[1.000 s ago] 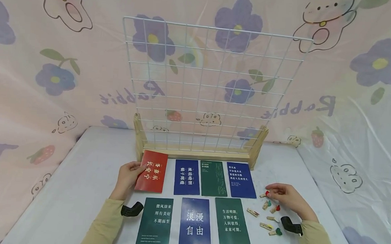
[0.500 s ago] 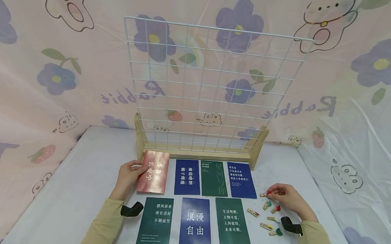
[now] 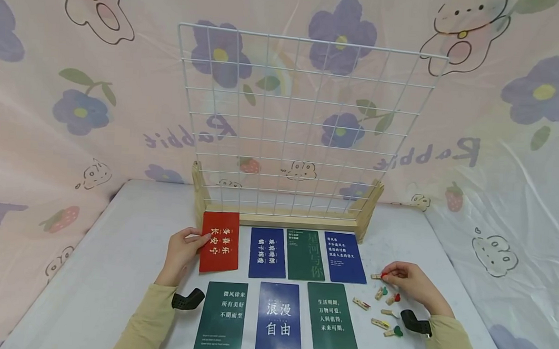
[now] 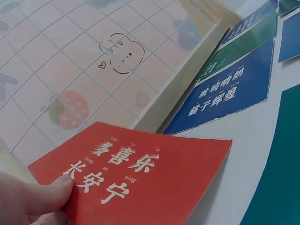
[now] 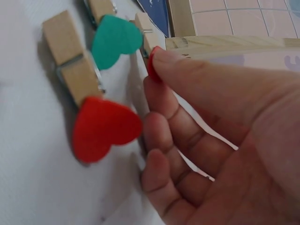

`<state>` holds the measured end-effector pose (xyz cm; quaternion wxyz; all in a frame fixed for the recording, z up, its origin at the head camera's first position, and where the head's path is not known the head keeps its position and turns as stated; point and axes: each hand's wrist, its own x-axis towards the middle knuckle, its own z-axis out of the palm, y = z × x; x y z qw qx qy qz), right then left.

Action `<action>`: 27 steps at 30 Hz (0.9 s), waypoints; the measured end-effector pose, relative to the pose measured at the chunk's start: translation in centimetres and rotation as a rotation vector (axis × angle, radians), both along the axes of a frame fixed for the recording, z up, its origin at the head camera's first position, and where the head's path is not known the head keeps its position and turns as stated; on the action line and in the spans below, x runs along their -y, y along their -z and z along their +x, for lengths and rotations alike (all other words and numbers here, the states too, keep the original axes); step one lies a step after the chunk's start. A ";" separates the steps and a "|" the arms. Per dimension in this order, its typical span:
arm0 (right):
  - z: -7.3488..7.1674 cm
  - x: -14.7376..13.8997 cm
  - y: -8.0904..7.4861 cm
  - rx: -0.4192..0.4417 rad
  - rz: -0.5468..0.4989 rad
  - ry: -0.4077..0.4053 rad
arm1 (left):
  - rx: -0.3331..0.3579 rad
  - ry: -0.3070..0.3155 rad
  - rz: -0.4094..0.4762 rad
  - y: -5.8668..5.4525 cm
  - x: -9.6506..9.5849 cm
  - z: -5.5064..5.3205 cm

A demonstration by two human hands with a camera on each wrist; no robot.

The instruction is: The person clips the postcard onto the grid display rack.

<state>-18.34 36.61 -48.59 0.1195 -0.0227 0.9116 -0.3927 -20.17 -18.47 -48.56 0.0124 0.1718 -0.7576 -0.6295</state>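
Note:
My left hand (image 3: 180, 253) pinches the left edge of a red card (image 3: 220, 242) with white lettering, lifted at a tilt before the rack's left foot. The left wrist view has the thumb (image 4: 51, 194) pressed on the face of the card; the fingers behind it are mostly hidden. On the right, my right hand (image 3: 409, 281) pinches a small wooden clothespin (image 5: 146, 33) by its red heart, between thumb and forefinger. Close beside it in the right wrist view lie a clothespin with a red heart (image 5: 105, 131) and one with a green heart (image 5: 115, 41).
A white wire grid (image 3: 301, 117) stands upright in a wooden base (image 3: 282, 220) at the back. Before it lie two rows of blue and green cards, among them a blue card (image 3: 279, 322) and a green card (image 3: 332, 319). Several clothespins (image 3: 381, 323) are scattered at right.
The red card has tilted in my left hand, flashing pale with glare half a second ago and showing deep red now, slightly higher. My right hand has barely moved at the clothespin.

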 end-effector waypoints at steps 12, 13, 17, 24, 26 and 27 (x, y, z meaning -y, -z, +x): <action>-0.3 0.2 -0.1 -0.005 -0.004 -0.007 | 0.011 -0.003 0.053 -0.8 0.3 0.4; -0.3 0.2 -0.1 -0.004 -0.002 -0.013 | 0.011 0.000 0.053 -0.9 0.3 0.5; -0.5 0.5 -0.1 0.005 -0.003 -0.012 | 0.013 0.014 0.060 -1.0 0.4 0.6; -1.1 1.0 -0.2 -0.019 -0.001 -0.036 | 0.015 0.034 0.075 -1.0 0.3 0.5; -1.2 1.1 -0.1 -0.025 -0.003 -0.044 | 0.017 0.036 0.074 -0.9 0.3 0.6; -1.2 1.1 -0.1 -0.024 -0.007 -0.045 | 0.017 0.036 0.073 -0.9 0.3 0.6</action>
